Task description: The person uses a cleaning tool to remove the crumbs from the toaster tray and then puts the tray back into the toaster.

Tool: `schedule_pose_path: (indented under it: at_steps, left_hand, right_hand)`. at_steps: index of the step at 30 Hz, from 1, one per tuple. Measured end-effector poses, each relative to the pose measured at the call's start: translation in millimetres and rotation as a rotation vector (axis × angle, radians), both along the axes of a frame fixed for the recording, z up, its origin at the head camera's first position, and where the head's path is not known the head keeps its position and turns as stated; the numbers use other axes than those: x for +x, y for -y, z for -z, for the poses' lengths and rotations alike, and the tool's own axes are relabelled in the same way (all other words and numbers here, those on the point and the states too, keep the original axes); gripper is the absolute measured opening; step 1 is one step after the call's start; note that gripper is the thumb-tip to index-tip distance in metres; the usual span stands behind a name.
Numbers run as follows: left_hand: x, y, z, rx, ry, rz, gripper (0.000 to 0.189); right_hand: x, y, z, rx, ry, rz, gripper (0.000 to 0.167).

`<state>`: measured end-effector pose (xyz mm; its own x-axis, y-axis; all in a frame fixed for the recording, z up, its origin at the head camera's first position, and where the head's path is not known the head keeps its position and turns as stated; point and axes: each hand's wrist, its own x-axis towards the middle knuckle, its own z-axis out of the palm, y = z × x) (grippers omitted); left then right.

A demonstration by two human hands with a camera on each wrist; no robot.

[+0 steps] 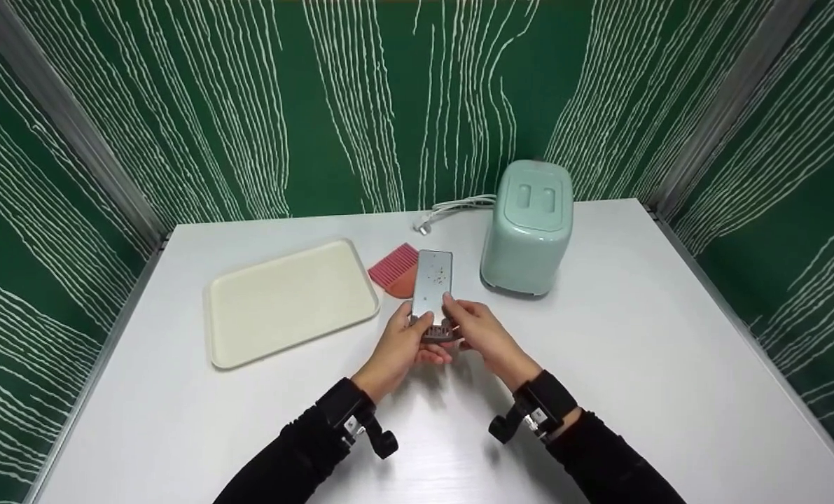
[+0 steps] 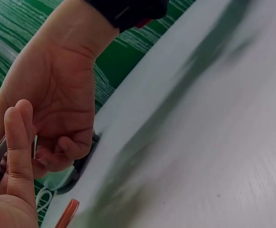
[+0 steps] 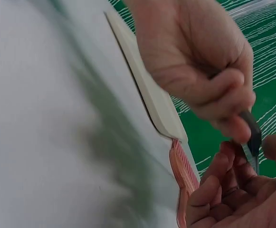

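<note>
Both hands hold a thin silvery crumb tray [image 1: 431, 280] at its near end, with brown crumbs scattered over its surface. On the left side, the left hand [image 1: 397, 344] pinches the dark slotted end, thumb on top and fingers beneath. The right hand [image 1: 488, 334] grips the opposite side, its thumb lying along the upper face. In the right wrist view the dark end [image 3: 252, 133] shows edge-on between the hands. Partly covered by the tray in the head view is a pink ridged piece [image 1: 393, 267] with an orange rounded part [image 1: 404, 283].
A pale green toaster [image 1: 532, 224] with its lid on stands at the back right. Its white cord and plug [image 1: 424, 227] lie behind the crumb tray. To the left is a cream rectangular tray [image 1: 287, 304]. Green patterned panels rise behind and beside the white table [image 1: 641, 350].
</note>
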<state>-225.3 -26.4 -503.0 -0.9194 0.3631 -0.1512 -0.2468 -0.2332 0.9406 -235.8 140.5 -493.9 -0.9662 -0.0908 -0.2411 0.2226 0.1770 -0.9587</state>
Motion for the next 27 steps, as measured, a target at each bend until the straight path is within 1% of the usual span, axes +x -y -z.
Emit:
schedule_pose_path:
  at_steps: [2, 6, 9, 14, 16, 20, 23, 27]
  left_hand:
    - [-0.6, 3.6, -1.8, -0.015, -0.006, -0.001, 0.035]
    - [-3.0, 12.5, -2.1, -0.044, -0.009, -0.012, 0.036]
    - [-4.2, 21.5, -1.3, -0.063, 0.0, -0.031, 0.037]
    - [-6.4, 36.7, -2.8, -0.08, 0.011, -0.062, 0.038]
    - [-7.2, 42.9, -3.6, -0.082, 0.007, -0.07, 0.039]
    - [-7.9, 55.6, -4.7, -0.086, 0.009, -0.087, 0.041]
    - [-7.9, 63.7, -6.0, -0.091, 0.012, -0.1, 0.04]
    - [-7.5, 74.9, -7.6, -0.096, 0.013, -0.122, 0.039]
  right_hand:
    - [-4.9, -1.2, 0.1, 0.065, -0.035, 0.029, 0.044]
    - [-17.5, -3.2, 2.6, 0.196, -0.128, 0.08, 0.041]
    - [-26.6, -3.7, 4.8, 0.283, -0.163, 0.107, 0.041]
    - [-35.4, -4.2, 7.9, 0.396, -0.171, 0.095, 0.035]
    - [-38.9, -3.2, 10.6, 0.46, -0.184, 0.082, 0.038]
    - [-45.8, 0.8, 16.8, 0.592, -0.224, 0.044, 0.041]
    - [-50.5, 4.0, 20.3, 0.685, -0.256, 0.012, 0.038]
    - [-55.6, 9.2, 22.6, 0.795, -0.296, -0.017, 0.038]
